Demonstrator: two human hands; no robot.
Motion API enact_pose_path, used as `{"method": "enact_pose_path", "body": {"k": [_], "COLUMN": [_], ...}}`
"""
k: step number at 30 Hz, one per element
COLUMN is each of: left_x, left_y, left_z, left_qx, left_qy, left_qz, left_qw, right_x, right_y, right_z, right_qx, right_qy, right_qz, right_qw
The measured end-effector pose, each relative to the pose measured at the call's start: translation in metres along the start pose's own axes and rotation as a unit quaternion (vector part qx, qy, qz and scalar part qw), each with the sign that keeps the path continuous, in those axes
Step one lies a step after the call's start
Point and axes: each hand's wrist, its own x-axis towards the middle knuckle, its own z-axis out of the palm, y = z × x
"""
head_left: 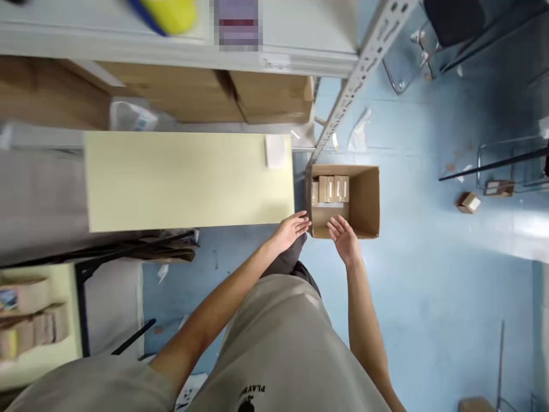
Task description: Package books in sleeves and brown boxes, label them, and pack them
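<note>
An open cardboard carton (pixel 364 201) stands on the blue floor beside the shelf post. Inside it, along its left and far part, sit several small brown boxes (pixel 333 189) wrapped in tape. My left hand (pixel 293 230) is just left of the carton's near left corner, its fingers stretched out and nothing in them. Over the carton's near side hovers my right hand (pixel 344 239), fingers extended and holding nothing. Whether either hand touches the cardboard I cannot tell.
A pale yellow table (pixel 189 180) with a white piece (pixel 275 151) on it lies to the left. Behind rises a metal shelf (pixel 347 109) with large cardboard boxes (pixel 171 91). A small box (pixel 467 202) and chair legs are on the floor at right. Small packages (pixel 34 326) sit at lower left.
</note>
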Motion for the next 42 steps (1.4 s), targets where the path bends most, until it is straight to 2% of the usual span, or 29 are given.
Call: {"method": "enact_pose_path", "body": {"k": [4, 7, 11, 16, 20, 23, 27, 30, 33, 36, 39, 42], "left_x": [-0.089, -0.143, -0.198, -0.251, -0.288, -0.314, -0.355, -0.386, -0.407, -0.416, -0.417, -0.417], "left_y": [0.016, 0.027, 0.041, 0.059, 0.075, 0.095, 0.127, 0.142, 0.147, 0.147, 0.148, 0.153], "left_z": [-0.079, -0.14, -0.205, -0.269, -0.323, -0.376, -0.465, -0.54, -0.609, -0.662, -0.689, -0.695], "left_qx": [-0.038, -0.083, -0.167, -0.228, -0.26, -0.284, -0.32, -0.349, -0.372, -0.407, -0.438, -0.477], "left_qy": [0.005, 0.037, 0.089, 0.088, 0.065, 0.053, 0.062, 0.094, 0.141, 0.182, 0.215, 0.235], "left_qz": [0.086, 0.143, 0.192, 0.255, 0.291, 0.315, 0.357, 0.391, 0.397, 0.387, 0.393, 0.415], "left_qw": [0.996, 0.986, 0.963, 0.935, 0.918, 0.904, 0.876, 0.847, 0.827, 0.807, 0.779, 0.739], "right_x": [-0.043, -0.077, -0.128, -0.18, -0.21, -0.231, -0.261, -0.286, -0.304, -0.309, -0.298, -0.28], "right_y": [0.039, 0.073, 0.109, 0.145, 0.182, 0.22, 0.281, 0.324, 0.354, 0.37, 0.381, 0.397], "right_z": [0.05, 0.095, 0.155, 0.236, 0.321, 0.397, 0.497, 0.557, 0.598, 0.627, 0.656, 0.693], "right_qx": [-0.041, -0.075, -0.116, -0.189, -0.264, -0.31, -0.358, -0.39, -0.423, -0.462, -0.509, -0.538], "right_qy": [-0.066, -0.125, -0.197, -0.28, -0.353, -0.406, -0.452, -0.457, -0.476, -0.502, -0.514, -0.524], "right_qz": [-0.024, -0.026, -0.029, 0.006, 0.025, 0.018, 0.03, 0.046, 0.05, 0.04, 0.041, 0.05], "right_qw": [0.997, 0.989, 0.973, 0.941, 0.897, 0.859, 0.816, 0.798, 0.769, 0.73, 0.69, 0.658]}}
